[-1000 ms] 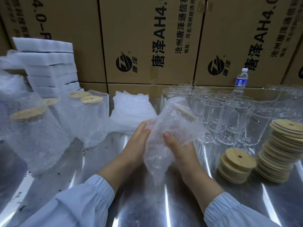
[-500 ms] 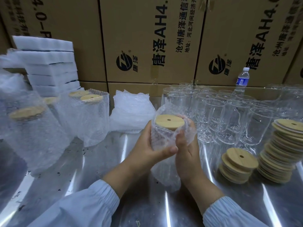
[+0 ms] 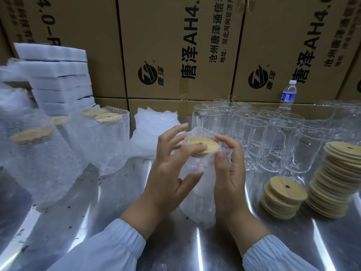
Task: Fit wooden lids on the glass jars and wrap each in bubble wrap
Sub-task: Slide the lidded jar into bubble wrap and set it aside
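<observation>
Both hands ease now: left hand (image 3: 166, 173) spreads its fingers, barely touching the wrapped jar (image 3: 195, 192) at the table (image 3: 117, 202) front middle; right hand (image 3: 228, 173) still pinches wrap beside the wooden lid (image 3: 203, 146). Wrapping looks nearly finished.

The wrapped jar (image 3: 197, 200), tipped on its side a second ago, is now upright with its wooden lid (image 3: 203, 146) facing up. The left hand (image 3: 168, 169) has loosened its grip and spread its fingers. The right hand (image 3: 228, 173) now pinches the wrap beside the lid's rim.

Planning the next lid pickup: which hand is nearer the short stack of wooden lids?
Right. The right hand, gripping the wrapped jar, is left of the short lid stack; the left hand is beyond the jar, farther left.
</observation>
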